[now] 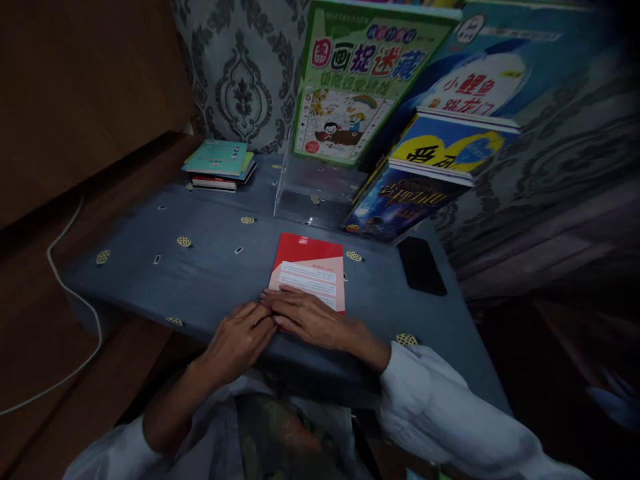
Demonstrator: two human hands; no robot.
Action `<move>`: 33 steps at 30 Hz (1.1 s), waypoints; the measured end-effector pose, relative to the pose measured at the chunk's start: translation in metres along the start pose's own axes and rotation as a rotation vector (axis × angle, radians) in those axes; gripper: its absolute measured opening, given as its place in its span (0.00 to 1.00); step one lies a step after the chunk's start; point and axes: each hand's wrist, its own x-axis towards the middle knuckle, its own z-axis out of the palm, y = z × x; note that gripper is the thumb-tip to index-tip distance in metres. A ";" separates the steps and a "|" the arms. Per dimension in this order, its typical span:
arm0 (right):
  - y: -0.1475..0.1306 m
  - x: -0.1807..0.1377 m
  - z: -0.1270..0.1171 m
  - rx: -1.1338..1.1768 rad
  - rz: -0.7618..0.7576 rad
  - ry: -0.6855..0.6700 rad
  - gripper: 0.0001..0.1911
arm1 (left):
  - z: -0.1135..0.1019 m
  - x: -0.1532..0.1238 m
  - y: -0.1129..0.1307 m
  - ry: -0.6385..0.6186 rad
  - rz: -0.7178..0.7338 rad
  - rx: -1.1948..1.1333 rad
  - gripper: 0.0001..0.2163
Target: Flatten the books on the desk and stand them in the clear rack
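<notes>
A brown cabinet stands beyond the tabletop's left edge, and a white cable runs down just outside that edge. A small pile of books lies at the far left corner, a turquoise one on top. At the middle of the near edge, the left hand, its wrist bare above a pale sleeve, has its fingers bent and close together, meeting the right hand's fingertips at the near left corner of the red book. Whether they pinch the book cannot be told. The red book lies flat by the near edge, red along its far part and pink below, with print too small to read. The right hand lies across its near part, fingers nearly straight and together; whether they clamp anything is hidden. Toward the far edge, a clear stand holds a green book upright, leaning back. To its right, a dark blue book, a yellow-and-blue book and a tall blue book rise in steps. A black phone lies flat near the right edge.
</notes>
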 end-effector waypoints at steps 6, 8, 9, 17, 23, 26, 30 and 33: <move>0.005 0.008 -0.003 0.057 0.055 0.062 0.22 | 0.005 -0.004 0.002 -0.007 -0.032 -0.003 0.10; 0.007 0.010 -0.005 0.082 0.033 0.056 0.21 | 0.004 -0.001 0.001 -0.011 -0.030 -0.001 0.09; 0.008 0.011 -0.005 0.091 0.025 0.057 0.21 | 0.004 0.002 -0.001 -0.011 -0.031 0.003 0.09; 0.018 0.015 -0.006 0.044 0.023 0.121 0.21 | 0.011 0.019 -0.011 -0.052 -0.043 0.013 0.07; 0.025 0.013 -0.005 -0.053 -0.003 0.144 0.20 | 0.016 0.019 -0.013 -0.034 -0.060 -0.005 0.07; 0.028 0.012 -0.005 -0.064 -0.021 0.147 0.21 | 0.015 0.023 -0.014 -0.057 -0.045 0.005 0.06; 0.038 0.014 -0.007 -0.087 -0.018 0.133 0.20 | 0.015 0.031 -0.018 -0.086 -0.036 0.024 0.05; 0.046 0.016 -0.008 -0.104 0.016 0.130 0.21 | 0.016 0.035 -0.022 -0.108 -0.030 0.035 0.08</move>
